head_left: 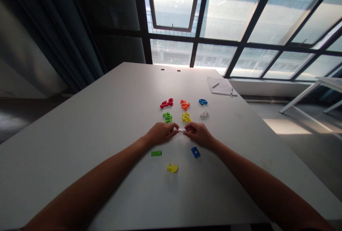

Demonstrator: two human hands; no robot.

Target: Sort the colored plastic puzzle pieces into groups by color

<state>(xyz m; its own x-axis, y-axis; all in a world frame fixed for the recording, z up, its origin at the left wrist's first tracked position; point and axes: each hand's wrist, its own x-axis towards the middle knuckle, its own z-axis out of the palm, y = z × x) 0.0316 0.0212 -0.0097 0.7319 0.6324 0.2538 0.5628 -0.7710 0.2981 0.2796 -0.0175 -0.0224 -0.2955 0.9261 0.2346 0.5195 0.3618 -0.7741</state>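
Between the fingertips of my left hand (162, 132) and my right hand (199, 133) is a small white piece (181, 130), pinched at both ends. Just beyond the hands lie a green pile (167, 117) and a yellow pile (186, 117) of plastic pieces, with a clear or white pile (204, 114) to the right. Farther back are red pieces (166, 103), orange pieces (185, 105) and blue pieces (203, 101). Nearer to me lie a green block (156, 153), a yellow piece (172, 168) and a dark blue piece (195, 152) with a light square in its middle.
The white table (128, 92) has two round holes near its far edge. Paper sheets (219, 85) with pens rest at its far right. Windows stand behind, a dark curtain (58, 28) hangs at left, and another white table (331, 82) is at right.
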